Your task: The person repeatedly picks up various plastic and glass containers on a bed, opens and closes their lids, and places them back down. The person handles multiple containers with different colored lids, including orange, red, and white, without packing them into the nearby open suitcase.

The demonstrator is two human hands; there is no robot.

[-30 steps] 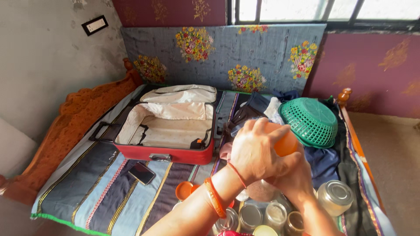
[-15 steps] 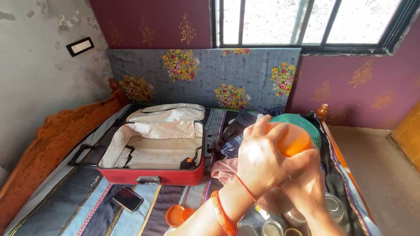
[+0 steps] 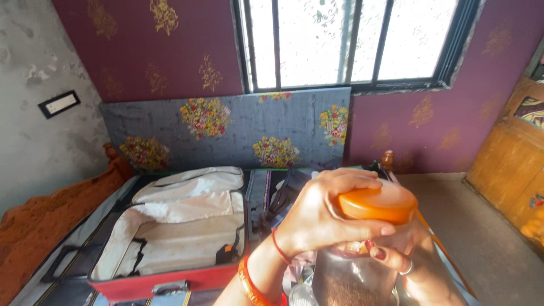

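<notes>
Head cam, only view: person holds a clear plastic jar (image 3: 354, 277) up in front of the chest, above the bed (image 3: 34, 226). Left hand (image 3: 317, 218) sits over the orange lid (image 3: 377, 204), fingers & thumb wrapped round its rim, clamped on it. Right hand (image 3: 408, 255) grips the jar body just under the lid, fingers curled tight against the plastic. Jar looks upright, brownish contents low inside.

Step in hand, I'd judge: turning the lid on the jar w/ the left while the right steadies. Can't tell if it's tightening or loosening. Next move calls for a firm counter-grip on the body & keeping the jar level so nothing spills.

Behind: red suitcase (image 3: 170, 277) lies open on the bed, pale lining showing, well apart from the hands. Window (image 3: 345, 42) above a floral panel (image 3: 226, 127).
</notes>
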